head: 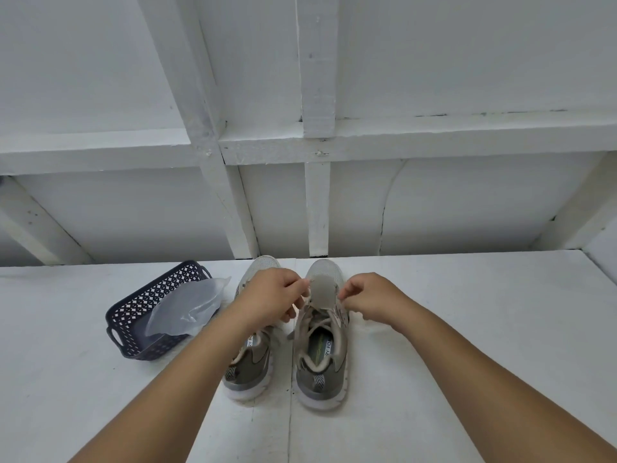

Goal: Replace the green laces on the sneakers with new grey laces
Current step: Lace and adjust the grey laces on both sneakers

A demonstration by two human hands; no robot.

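Behind the bench we have a white wall of boards crossed by painted beams, and below it the white bench (pixel 467 329) itself spreads right across our view. On its left side sits a dark perforated basket (pixel 133 315), tilted with its open mouth toward us, and a clear plastic bag (pixel 187 305) spills out of it over the rim. Just right of the basket stand the two grey sneakers, side by side, toes to the wall, heels toward us: the left sneaker (pixel 248 362) is partly covered by our left forearm, the right sneaker (pixel 322 355) is in plain sight with its tongue (pixel 323 292) pulled up and pale laces (pixel 319 320) loose across the eyelets. Our left hand (pixel 270 295) is up at the tongue's left edge, its grip curled and pinching a lace end there. Our right hand (pixel 367 300) is at the tongue's right edge, fingers curled in a pinch on the other end of the lace, though the strand is too thin to see clearly
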